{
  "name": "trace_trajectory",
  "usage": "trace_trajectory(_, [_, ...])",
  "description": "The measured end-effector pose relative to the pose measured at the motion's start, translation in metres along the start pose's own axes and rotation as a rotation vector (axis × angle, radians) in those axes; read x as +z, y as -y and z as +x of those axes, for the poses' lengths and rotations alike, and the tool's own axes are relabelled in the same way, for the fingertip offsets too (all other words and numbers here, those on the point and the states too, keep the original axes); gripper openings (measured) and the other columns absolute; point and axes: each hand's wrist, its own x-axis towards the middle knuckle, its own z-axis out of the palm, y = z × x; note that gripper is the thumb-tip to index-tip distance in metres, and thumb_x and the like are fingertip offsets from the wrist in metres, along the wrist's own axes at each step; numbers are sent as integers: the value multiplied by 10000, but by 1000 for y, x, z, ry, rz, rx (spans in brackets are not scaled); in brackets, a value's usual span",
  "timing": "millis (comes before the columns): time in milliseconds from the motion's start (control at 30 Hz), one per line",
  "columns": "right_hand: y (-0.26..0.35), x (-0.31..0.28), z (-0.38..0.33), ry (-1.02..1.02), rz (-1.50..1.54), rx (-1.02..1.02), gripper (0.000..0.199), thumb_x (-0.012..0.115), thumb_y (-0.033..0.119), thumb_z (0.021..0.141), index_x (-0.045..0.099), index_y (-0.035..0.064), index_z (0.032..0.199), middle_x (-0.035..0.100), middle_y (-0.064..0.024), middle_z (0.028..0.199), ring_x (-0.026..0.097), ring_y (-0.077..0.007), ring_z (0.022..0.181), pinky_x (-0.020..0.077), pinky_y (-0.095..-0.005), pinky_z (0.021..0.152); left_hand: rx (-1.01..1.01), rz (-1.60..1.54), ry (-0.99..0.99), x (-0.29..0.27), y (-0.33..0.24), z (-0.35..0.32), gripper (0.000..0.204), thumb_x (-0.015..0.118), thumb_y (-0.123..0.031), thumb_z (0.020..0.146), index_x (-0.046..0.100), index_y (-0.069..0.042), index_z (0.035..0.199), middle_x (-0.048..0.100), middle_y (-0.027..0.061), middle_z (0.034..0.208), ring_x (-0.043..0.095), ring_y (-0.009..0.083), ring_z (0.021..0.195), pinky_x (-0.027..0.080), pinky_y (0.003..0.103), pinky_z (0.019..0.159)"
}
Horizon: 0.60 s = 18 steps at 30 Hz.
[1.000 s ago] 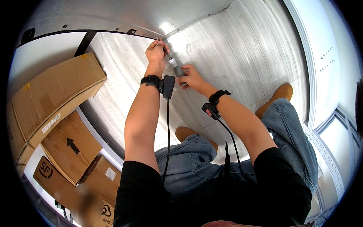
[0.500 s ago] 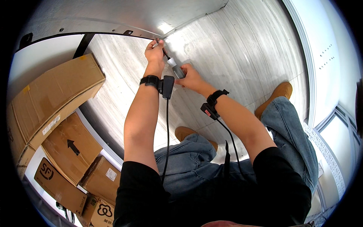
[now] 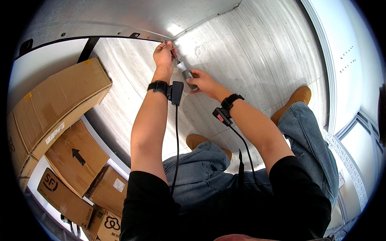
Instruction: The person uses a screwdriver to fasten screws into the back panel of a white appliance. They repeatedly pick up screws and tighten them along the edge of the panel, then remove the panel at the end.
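A screwdriver (image 3: pixel 189 75) with a thick grey handle, white collar and thin dark shaft slants up toward the corner of a metal panel (image 3: pixel 169 18). My right hand (image 3: pixel 203 81) is closed round its handle, the thumb and fingers on either side. At the shaft's far end my left hand (image 3: pixel 163 55) is pinched closed, right against the panel's lower edge. Its fingers hide most of the tip, and whether a screw sits there cannot be made out. Each wrist wears a black strap with a small box and a cable.
Cardboard boxes (image 3: pixel 60 96) are stacked on the left, beside a black bar (image 3: pixel 87 50) under the panel. Pale wood-look floor (image 3: pixel 257 52) spreads beneath my hands. A white wall frame (image 3: pixel 321 48) runs along the right. My brown shoes (image 3: pixel 299 96) stand below on the floor.
The screwdriver handle has turned slightly, and my right hand's fingers have shifted round it. My left hand has stayed almost in place at the panel's edge.
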Motion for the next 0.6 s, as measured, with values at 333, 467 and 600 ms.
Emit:
trace_trajectory(333, [14, -3, -11, 96, 142, 75, 490, 618, 196, 849, 447, 13, 1270, 567, -108, 1023, 600, -203, 856, 555, -346, 670, -25, 34, 44, -6, -1, 4, 102, 563, -123, 912, 583, -76, 1000, 621, 32, 806, 595, 143, 650, 480, 278, 584])
trace_trajectory(467, [7, -11, -5, 134, 236, 102, 439, 573, 215, 879, 460, 41, 1267, 547, -92, 1057, 595, -200, 878, 553, -373, 707, -22, -8, 46, -5, -1, 3, 168, 470, -153, 954, 574, -57, 1044, 627, 53, 854, 614, 158, 690, 504, 283, 608])
trace_trajectory(600, [5, -8, -5, 52, 55, 34, 426, 589, 204, 886, 467, 67, 1270, 520, -59, 1097, 564, -182, 943, 548, -382, 742, -43, -41, 46, 1, -8, 0, 198, 425, -156, 962, 556, -43, 1057, 631, 73, 854, 623, 171, 668, 503, 282, 573])
